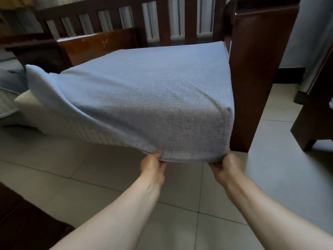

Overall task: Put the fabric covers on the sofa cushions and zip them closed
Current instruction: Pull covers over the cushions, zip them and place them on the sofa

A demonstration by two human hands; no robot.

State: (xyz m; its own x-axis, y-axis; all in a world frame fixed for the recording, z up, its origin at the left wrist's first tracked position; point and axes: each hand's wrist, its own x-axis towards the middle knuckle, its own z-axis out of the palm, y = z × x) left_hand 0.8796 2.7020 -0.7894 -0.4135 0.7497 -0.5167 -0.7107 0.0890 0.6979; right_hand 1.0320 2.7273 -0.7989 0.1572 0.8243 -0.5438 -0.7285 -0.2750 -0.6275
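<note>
Item: blue fabric cover [144,91], half over foam cushion [59,127]. Our left hand [153,166] and right hand [226,166] pinch its hem, apparently to pull it taut.

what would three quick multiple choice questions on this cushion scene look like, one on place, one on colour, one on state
1. Where do the hands grip the cover?
A. at its bottom edge near the floor
B. on its top face
C. at the wooden slats

2. What colour is the cover?
A. red
B. light blue-grey
C. black

3. How far is the cover on the cushion?
A. not on at all
B. fully on at both ends
C. on at the right end, the left end still bare

Answers:
1. A, since the left hand and right hand pinch the lower hem of the cover just above the tiled floor.
2. B, since the fabric shows a pale blue-grey weave.
3. C, since the whitish cushion pokes out uncovered at the left while the right corner is wrapped tight.
</note>
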